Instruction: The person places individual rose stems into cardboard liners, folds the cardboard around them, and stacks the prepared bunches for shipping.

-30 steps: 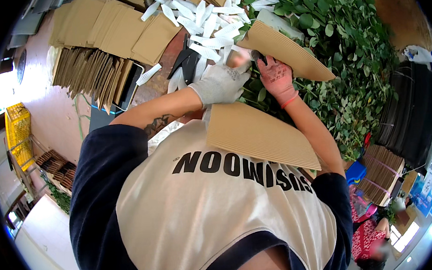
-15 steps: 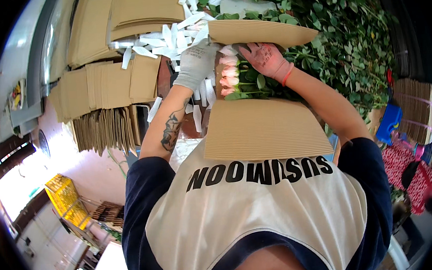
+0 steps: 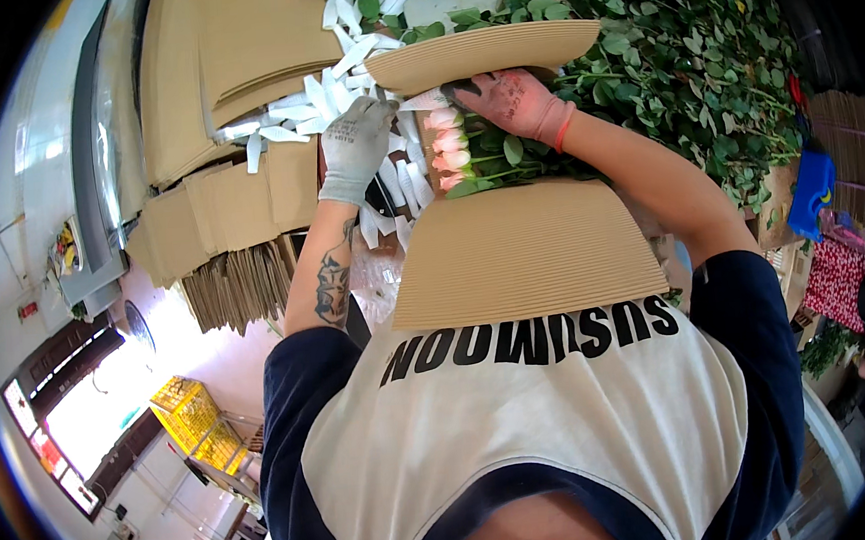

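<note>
Pink roses lie in a row on a sheet of corrugated cardboard, heads to the left and stems to the right. The sheet's near part reaches to my chest; a curved far part rises behind the roses. My right hand, in a reddish glove, is closed at the far end of the row, around a rose whose head sits in a white mesh sleeve. My left hand, in a grey-white glove, is left of the roses over loose white mesh sleeves. Its fingers are curled; what they pinch is hidden.
Leafy green stems are heaped at the far right. Flat cardboard sheets and a stack of folded cardboard stand at left. A blue plastic object is at right, and a yellow crate stands farther off at lower left.
My left hand has moved left, away from the rose heads, to the loose mesh sleeves. My right hand stays at the far end of the row. The view has shifted slightly.
</note>
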Demonstrator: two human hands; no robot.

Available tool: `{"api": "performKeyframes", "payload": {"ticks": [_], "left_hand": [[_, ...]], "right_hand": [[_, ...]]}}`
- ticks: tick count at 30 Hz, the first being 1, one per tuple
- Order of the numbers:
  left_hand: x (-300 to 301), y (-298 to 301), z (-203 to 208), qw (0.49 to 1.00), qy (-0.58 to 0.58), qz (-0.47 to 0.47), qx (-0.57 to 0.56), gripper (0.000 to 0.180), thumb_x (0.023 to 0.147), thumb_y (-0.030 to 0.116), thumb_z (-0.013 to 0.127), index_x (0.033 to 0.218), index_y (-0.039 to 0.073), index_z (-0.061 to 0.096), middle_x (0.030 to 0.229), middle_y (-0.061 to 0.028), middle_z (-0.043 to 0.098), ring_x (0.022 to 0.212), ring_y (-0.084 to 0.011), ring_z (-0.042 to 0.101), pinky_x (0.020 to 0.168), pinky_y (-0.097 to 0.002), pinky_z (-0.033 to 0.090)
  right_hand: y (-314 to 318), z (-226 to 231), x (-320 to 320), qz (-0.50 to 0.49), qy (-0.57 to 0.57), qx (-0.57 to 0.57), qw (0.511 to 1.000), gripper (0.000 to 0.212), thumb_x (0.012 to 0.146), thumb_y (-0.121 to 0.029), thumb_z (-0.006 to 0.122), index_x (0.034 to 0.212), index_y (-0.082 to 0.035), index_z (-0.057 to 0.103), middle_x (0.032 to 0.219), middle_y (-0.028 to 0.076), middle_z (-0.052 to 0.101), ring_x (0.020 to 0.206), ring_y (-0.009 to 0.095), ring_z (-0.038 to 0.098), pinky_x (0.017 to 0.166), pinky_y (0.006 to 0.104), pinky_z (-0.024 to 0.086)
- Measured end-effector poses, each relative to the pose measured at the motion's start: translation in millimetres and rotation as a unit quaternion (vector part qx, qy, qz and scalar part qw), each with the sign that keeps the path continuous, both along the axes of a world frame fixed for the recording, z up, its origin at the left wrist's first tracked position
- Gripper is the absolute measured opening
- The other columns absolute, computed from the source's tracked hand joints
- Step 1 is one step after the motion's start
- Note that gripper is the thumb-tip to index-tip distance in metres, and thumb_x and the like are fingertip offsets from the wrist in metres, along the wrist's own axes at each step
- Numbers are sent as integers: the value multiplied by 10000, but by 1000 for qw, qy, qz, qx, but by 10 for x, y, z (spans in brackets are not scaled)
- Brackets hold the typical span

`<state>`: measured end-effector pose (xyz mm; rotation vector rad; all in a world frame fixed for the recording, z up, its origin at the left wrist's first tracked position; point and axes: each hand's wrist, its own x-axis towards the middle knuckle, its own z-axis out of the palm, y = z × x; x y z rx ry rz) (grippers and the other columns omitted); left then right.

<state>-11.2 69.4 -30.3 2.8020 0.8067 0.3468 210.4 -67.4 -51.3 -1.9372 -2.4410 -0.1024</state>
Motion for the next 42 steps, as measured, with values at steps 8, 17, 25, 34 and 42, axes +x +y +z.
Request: {"api": "performKeyframes", "payload": {"ticks": [8, 17, 25, 34, 42], "left_hand": [[-281, -8, 793, 974, 137, 146, -107, 288, 854, 353, 563, 979, 128, 693, 963, -85, 687, 888, -268, 651, 807, -364, 501], [158, -819, 475, 960, 206, -81, -169, 499, 866, 421, 504, 1253, 107, 500, 1409, -87, 400, 1084, -256, 576, 878, -409, 475], [180, -813, 533, 962, 190, -84, -177, 489, 851, 399, 528, 1237, 99, 521, 1383, -114, 428, 1070, -253, 586, 894, -407, 458], [93, -785, 402, 955, 162, -88, -234, 399, 880, 392, 476, 1182, 152, 575, 1213, -68, 575, 1014, -248, 609, 850, -421, 477], [55, -834, 407, 964, 150, -94, -197, 341, 868, 389, 503, 1121, 188, 612, 1060, -86, 653, 886, -264, 657, 753, -403, 517]], "right_hand": [[-44, -61, 73, 27, 13, 103, 994, 398, 806, -149, 474, 1192, -204, 557, 1199, 107, 532, 1028, 271, 542, 821, 379, 457], [-12, 102, -25, 17, -64, -9, 998, 327, 831, -189, 500, 1146, -198, 588, 1172, 150, 542, 1095, 324, 520, 907, 430, 432], [-30, 36, 94, 37, -48, 66, 996, 309, 805, -182, 535, 1106, -189, 607, 1111, 116, 572, 1003, 293, 566, 783, 402, 481], [-132, 475, -73, 12, 39, 38, 998, 261, 757, -232, 633, 1001, -142, 610, 973, 85, 602, 868, 252, 605, 701, 382, 480], [-25, 214, -75, 24, 21, -21, 999, 210, 759, -236, 607, 935, -126, 584, 834, 57, 605, 722, 259, 615, 640, 392, 468]]}}
